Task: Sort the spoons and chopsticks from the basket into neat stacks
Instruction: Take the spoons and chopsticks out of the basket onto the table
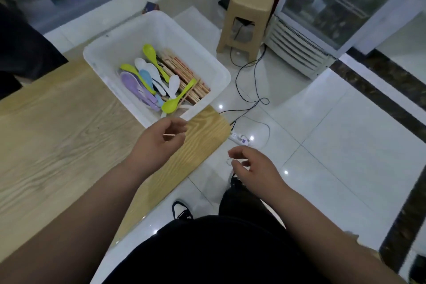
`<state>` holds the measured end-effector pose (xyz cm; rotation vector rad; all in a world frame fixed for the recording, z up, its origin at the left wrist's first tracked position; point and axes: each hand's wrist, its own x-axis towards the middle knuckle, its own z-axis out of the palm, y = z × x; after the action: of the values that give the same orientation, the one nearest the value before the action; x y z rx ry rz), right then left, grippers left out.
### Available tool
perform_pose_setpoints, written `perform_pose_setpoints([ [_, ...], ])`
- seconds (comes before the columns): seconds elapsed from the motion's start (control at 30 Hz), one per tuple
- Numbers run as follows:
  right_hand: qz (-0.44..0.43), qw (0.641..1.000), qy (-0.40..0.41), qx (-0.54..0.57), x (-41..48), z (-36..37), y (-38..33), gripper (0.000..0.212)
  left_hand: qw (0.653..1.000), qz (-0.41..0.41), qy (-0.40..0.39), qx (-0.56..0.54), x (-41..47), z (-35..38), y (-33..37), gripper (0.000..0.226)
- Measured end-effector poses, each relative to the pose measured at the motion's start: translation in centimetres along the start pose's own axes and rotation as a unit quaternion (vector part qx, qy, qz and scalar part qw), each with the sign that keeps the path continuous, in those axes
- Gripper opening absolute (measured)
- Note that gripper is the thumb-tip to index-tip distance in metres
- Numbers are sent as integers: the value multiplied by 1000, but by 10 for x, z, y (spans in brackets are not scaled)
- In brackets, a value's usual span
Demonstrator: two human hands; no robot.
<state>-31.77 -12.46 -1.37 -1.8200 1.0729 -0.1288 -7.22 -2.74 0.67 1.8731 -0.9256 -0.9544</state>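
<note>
Head view, seen from my remote station. The white plastic basket (159,23) stands on the far right corner of the wood-grain table (57,122). Inside it, the spoons lie in a loose heap toward the left: three lime-green spoons (151,54), white spoons (174,83), a purple spoon (130,80) and a pale blue spoon (145,76), crossing one another at several angles. The wooden chopsticks (178,69) lie roughly parallel along the right side of the basket, partly under the spoons. The left hand (159,143) hangs over the table just in front of the basket's near wall, with its fingers curled and its thumb closed toward them on a thin pale stick (173,134); the stick is too blurred for me to say whether it is a chopstick. The right hand (251,166) hangs beyond the table's right edge, above the tiled floor, with its fingers loosely curled and slightly apart; I see nothing held in it. No sorted stacks lie on the table. On the floor past the table corner lie a white power strip (238,139) and a black cable (244,69). Farther back stand a tan plastic stool (249,11) and a glass-door cooler (334,7).
</note>
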Motion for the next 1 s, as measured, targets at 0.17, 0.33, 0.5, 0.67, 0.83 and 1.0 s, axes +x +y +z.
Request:
perform_pose_setpoints([
  [0.17, -66, 994, -86, -19, 88, -30, -16, 23, 995, -53, 81, -9, 37, 4, 10, 23],
  [0.33, -132, 977, -165, -12, 189, -57, -59, 21, 970, -134, 198, -36, 48, 18, 19, 25],
  [0.5, -190, 955, -217, -67, 261, -31, -89, 22, 948, -181, 255, -54, 51, 38, 13, 28],
  [0.67, -152, 946, -216, -186, 313, 13, -104, 29, 946, -175, 269, -49, 70, 23, 3, 27],
  [0.83, -98, 913, -173, -355, 342, 61, -104, 68, 954, -184, 234, 41, 134, -19, -16, 27],
  [1.0, -82, 898, -146, -407, 345, 90, -101, 92, 939, -245, 135, 198, 209, -43, -46, 27],
])
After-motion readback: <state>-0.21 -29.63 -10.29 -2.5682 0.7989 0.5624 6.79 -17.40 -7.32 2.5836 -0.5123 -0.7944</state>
